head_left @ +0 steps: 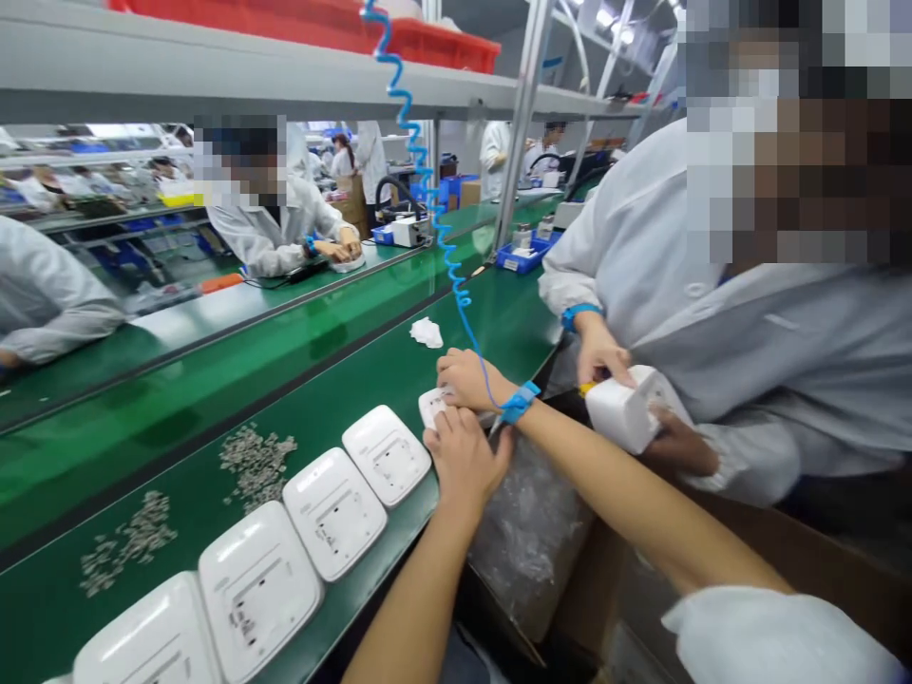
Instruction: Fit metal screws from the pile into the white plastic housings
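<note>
Both my hands are at a white plastic housing (431, 407) at the end of a row, mostly hidden under my fingers. My left hand (463, 454) lies over its near side with bent fingers. My right hand (471, 378), with a blue wrist strap and coiled cord, curls over its far side. Several more white housings (389, 456) lie side by side on the green bench (313, 389), their recessed faces up. Two loose piles of small metallic parts (256, 461) lie beyond the row.
A crumpled white piece (427, 332) lies beyond my hands. At right, a person in a white coat holds a white device (623, 413). Below the bench edge is a carton with clear plastic bags (531, 522). A blue bin (523, 255) stands farther back.
</note>
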`<state>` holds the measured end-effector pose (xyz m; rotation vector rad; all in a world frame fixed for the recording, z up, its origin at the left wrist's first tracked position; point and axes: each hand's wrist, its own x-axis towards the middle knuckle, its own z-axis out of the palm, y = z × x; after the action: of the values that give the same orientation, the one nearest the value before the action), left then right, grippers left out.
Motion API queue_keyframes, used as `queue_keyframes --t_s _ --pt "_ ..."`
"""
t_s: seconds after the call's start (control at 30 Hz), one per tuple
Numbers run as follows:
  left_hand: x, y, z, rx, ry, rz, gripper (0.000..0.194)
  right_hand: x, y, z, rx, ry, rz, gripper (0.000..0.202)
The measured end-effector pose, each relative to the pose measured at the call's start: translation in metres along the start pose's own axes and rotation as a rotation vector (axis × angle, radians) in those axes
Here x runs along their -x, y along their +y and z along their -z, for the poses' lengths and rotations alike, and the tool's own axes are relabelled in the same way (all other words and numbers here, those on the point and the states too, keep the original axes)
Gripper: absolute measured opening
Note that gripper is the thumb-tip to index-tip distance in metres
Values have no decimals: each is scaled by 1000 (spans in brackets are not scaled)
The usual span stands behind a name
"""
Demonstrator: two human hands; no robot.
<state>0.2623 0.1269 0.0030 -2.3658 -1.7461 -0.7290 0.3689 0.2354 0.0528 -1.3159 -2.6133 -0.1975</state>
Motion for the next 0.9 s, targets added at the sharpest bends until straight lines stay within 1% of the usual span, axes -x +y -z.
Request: queue_keyframes --t_s 0.07,0.17,0.37,0.47,0.53,0.6,0.67,0.73,0.77,0.8,0.83,0.87,0.9 --pt "1 -1 -2 8 22 -1 58 -1 0 -1 -16 4 1 8" --pt "2 -2 -6 15 47 -5 59 -2 3 -4 -26 -24 19 7" --pt "4 -1 -13 20 74 -11 58 -7 6 -15 38 -43 109 15" --pt "7 -1 -20 47 117 -22 64 -8 3 -19 41 -18 153 16" --pt "8 -4 -25 83 130 -23 67 -6 -3 -16 58 16 160 17" --pt "4 -6 -28 116 125 -19 65 1 -9 -10 113 65 106 13" --pt "-2 -7 -26 137 125 -31 61 10 -14 -4 182 112 -39 7" --pt "-3 -7 -19 150 150 -41 59 19 -18 -1 197 115 -200 14" --pt "1 -6 -14 153 167 -40 58 23 -21 -1 174 100 -262 14" --pt "11 -6 -9 156 179 -37 58 25 -25 -1 138 82 -307 14" --pt "26 -7 -5 160 181 -39 57 25 -31 -2 101 72 -336 13" --pt "49 -9 -4 167 155 -49 55 25 -39 -2 72 75 -356 13" --pt "76 -12 -5 179 103 -83 52 24 -49 -2 57 88 -366 15"
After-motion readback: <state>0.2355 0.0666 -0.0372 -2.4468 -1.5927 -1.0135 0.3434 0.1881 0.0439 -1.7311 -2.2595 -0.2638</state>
